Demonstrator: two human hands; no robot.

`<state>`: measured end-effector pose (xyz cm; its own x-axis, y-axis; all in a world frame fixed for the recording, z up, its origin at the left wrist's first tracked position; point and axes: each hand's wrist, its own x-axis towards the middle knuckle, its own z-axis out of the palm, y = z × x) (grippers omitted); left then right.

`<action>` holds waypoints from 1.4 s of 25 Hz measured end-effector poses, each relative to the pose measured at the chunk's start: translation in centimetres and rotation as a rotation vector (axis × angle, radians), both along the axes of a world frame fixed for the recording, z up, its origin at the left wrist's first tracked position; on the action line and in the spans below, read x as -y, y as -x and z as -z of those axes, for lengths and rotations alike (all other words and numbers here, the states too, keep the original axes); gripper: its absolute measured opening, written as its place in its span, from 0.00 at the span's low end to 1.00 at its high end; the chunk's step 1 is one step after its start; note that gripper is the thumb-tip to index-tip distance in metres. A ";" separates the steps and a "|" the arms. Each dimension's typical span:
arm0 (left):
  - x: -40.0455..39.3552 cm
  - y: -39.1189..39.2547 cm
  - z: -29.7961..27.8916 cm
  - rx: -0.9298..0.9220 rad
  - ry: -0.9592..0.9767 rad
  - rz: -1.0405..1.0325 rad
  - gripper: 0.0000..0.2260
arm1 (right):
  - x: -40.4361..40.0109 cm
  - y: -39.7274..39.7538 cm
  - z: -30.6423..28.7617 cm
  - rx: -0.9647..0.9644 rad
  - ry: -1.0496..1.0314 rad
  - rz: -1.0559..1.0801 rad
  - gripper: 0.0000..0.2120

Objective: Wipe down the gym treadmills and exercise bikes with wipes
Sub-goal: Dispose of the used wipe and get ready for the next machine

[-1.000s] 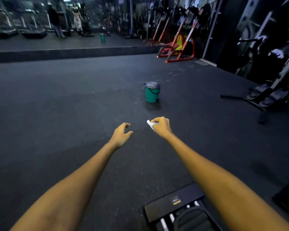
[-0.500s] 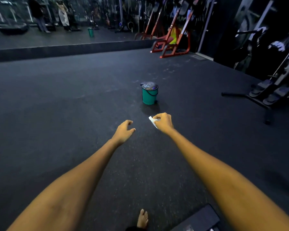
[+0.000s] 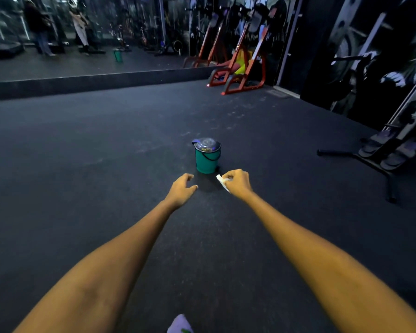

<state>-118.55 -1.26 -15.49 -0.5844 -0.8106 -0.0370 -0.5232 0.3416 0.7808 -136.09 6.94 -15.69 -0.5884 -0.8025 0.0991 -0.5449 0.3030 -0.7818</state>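
At the bottom edge, a pale sock toe (image 3: pixel 180 324) shows on the dark floor (image 3: pixel 82 179). Both bare forearms reach forward. The left hand (image 3: pixel 181 188) hangs empty, its fingers loosely curled and apart. The right hand (image 3: pixel 237 182) has its fingers closed around a crumpled white wipe (image 3: pixel 222 181). Just beyond the hands stands a green bucket (image 3: pixel 207 159) with a lid. Farther off, red machines (image 3: pixel 238 66) stand by a mirror wall (image 3: pixel 82 32).
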 end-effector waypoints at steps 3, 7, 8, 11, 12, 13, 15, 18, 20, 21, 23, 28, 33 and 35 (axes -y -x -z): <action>6.0 5.9 0.3 -0.014 0.004 0.024 0.19 | 6.2 5.7 0.2 0.005 -0.004 0.021 0.15; 14.9 13.8 0.1 -0.032 0.026 0.030 0.19 | 14.9 13.5 -0.2 -0.005 0.014 0.039 0.17; 16.7 15.4 -0.2 -0.033 0.026 0.032 0.19 | 16.6 15.1 -0.5 -0.010 0.013 0.038 0.18; 23.0 21.5 -1.6 -0.039 0.051 0.044 0.17 | 22.5 20.8 -1.7 -0.021 0.009 0.061 0.19; 25.0 23.6 -2.1 -0.045 0.055 0.044 0.16 | 24.5 22.8 -2.1 -0.007 0.010 0.067 0.18; 26.8 25.5 -2.4 -0.047 0.053 0.041 0.16 | 26.3 24.6 -2.4 0.010 0.011 0.064 0.17; 30.1 29.2 -2.6 -0.047 0.050 0.039 0.16 | 29.5 28.0 -2.6 0.017 0.018 0.051 0.17; 34.8 34.5 -1.8 -0.048 0.040 0.004 0.16 | 34.3 33.3 -2.5 0.002 0.023 0.017 0.21; 37.7 38.1 -1.3 -0.041 0.049 -0.014 0.17 | 37.8 37.4 -2.2 -0.036 0.003 -0.028 0.22; 39.0 40.0 -1.1 -0.040 0.055 -0.032 0.18 | 39.5 39.4 -2.0 -0.056 -0.004 -0.054 0.22; 41.5 43.6 -0.7 -0.052 0.054 -0.099 0.19 | 42.6 43.4 -1.7 -0.077 -0.026 -0.098 0.22; 45.7 51.8 -1.4 -0.068 0.020 -0.227 0.19 | 48.9 52.3 -2.7 -0.085 -0.054 -0.215 0.18; 50.1 58.6 -2.1 -0.055 0.040 -0.311 0.19 | 55.7 59.0 -3.2 -0.095 -0.030 -0.303 0.19; 52.5 61.1 -1.5 -0.045 0.044 -0.343 0.19 | 59.0 61.1 -2.6 -0.097 -0.006 -0.341 0.19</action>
<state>-179.61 -53.71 -13.95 -0.2778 -0.9604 0.0218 -0.5790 0.1855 0.7939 -197.19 -52.05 -13.09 -0.2748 -0.9518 0.1365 -0.6872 0.0951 -0.7202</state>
